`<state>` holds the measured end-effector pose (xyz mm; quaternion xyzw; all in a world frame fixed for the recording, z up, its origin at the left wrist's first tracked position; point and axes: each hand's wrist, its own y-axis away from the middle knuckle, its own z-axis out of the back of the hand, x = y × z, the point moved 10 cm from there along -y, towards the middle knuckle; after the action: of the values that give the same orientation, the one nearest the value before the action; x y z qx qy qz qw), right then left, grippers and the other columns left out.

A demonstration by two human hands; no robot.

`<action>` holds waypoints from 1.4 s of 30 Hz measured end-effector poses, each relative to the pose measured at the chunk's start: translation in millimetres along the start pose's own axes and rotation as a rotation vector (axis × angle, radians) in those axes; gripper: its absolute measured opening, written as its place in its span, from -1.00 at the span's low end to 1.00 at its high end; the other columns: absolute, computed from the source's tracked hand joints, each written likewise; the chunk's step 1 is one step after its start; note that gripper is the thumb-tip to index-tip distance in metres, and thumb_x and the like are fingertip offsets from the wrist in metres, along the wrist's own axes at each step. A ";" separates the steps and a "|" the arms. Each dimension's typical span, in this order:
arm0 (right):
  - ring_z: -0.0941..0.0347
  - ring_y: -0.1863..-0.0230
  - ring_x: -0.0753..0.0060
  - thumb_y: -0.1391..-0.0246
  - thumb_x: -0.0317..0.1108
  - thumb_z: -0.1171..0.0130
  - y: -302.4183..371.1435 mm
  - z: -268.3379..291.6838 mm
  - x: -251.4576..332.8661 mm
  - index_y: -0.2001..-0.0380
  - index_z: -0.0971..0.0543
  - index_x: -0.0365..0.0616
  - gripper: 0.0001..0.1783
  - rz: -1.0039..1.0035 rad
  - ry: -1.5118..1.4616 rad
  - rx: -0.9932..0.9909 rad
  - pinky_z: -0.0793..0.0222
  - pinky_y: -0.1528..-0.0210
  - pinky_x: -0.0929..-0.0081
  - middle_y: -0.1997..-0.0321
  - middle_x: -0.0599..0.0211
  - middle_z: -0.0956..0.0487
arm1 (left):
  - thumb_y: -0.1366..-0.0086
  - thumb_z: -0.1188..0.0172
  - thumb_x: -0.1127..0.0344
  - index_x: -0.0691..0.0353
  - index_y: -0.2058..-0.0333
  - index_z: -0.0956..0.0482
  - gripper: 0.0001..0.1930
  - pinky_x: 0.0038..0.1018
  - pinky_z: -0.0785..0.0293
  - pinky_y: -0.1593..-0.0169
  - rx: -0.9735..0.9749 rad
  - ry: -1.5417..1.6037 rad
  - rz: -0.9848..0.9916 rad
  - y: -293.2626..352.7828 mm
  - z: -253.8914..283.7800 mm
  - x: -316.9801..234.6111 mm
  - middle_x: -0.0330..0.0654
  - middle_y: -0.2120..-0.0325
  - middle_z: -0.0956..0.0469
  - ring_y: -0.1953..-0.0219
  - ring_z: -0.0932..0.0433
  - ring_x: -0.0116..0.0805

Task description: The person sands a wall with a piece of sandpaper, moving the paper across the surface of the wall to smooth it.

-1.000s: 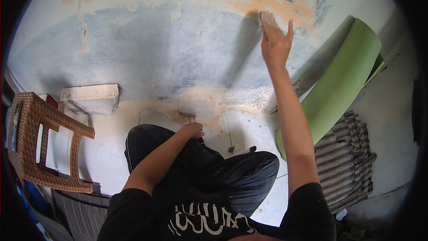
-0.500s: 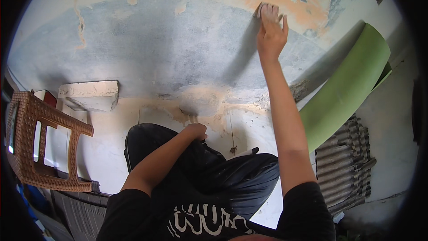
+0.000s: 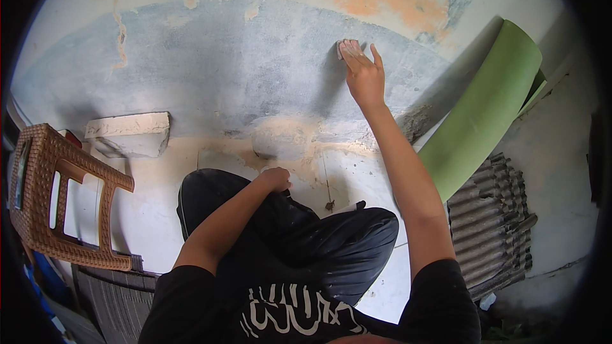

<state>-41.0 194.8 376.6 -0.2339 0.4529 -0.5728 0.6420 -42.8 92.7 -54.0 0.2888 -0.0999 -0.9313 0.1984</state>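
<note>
My right hand (image 3: 364, 79) is pressed against the grey-blue patched wall (image 3: 210, 57), arm stretched forward. Its fingertips lie over a small greyish piece, perhaps folded sandpaper (image 3: 340, 50), and the thumb stands apart. White dust coats these fingers. Lower down, my left hand (image 3: 276, 179) rests by my bent knee with its fingers curled. Whatever it may hold is hidden.
A brown woven-pattern stool (image 3: 70, 242) lies tipped at the left, beside a pale block (image 3: 127, 134) against the wall. At the right, a rolled green mat (image 3: 484, 114) leans over corrugated grey sheets (image 3: 494, 223). Dust lies on the white floor tiles (image 3: 306, 181).
My right hand has slid down and to the left across the wall, from the orange-patched edge onto the grey area. My left hand stays by the knee. The view has shifted slightly.
</note>
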 end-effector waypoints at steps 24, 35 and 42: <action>-0.52 -0.22 0.31 0.05 -0.61 -0.25 -42.0 4.2 -3.5 0.03 -0.66 -0.07 -0.55 0.008 0.164 -0.331 -0.30 -0.31 0.18 -0.07 0.28 -0.66 | -0.34 -0.07 -0.05 0.28 0.18 -0.70 -0.53 -0.09 -0.53 -0.01 0.094 0.007 -0.014 10.5 12.0 -27.2 0.08 0.17 -0.67 0.07 -0.64 0.10; -0.55 -0.17 0.35 -0.04 -0.58 -0.17 0.1 -3.6 4.3 0.02 -0.65 -0.07 -0.60 -0.033 0.029 -0.064 -0.27 -0.35 0.17 -0.04 0.27 -0.67 | -0.31 -0.15 0.03 0.29 0.13 -0.68 -0.58 -0.09 -0.52 -0.04 0.083 -0.006 0.079 -7.7 -13.1 13.7 0.12 0.10 -0.65 0.02 -0.62 0.11; -0.63 -0.04 0.27 -0.04 -0.61 -0.20 -41.9 48.5 -40.0 0.04 -0.66 -0.10 -0.62 -0.061 0.083 -0.140 -0.31 -0.32 0.16 0.05 0.12 -0.69 | -0.28 -0.16 -0.03 0.26 0.20 -0.69 -0.57 -0.12 -0.53 0.04 0.127 -0.068 0.032 -5.7 -21.6 8.9 0.08 0.19 -0.67 0.10 -0.63 0.09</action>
<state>-19.1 212.3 446.7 -0.2681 0.5107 -0.5679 0.5872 -38.9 92.5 -77.6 0.2673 -0.1698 -0.9291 0.1910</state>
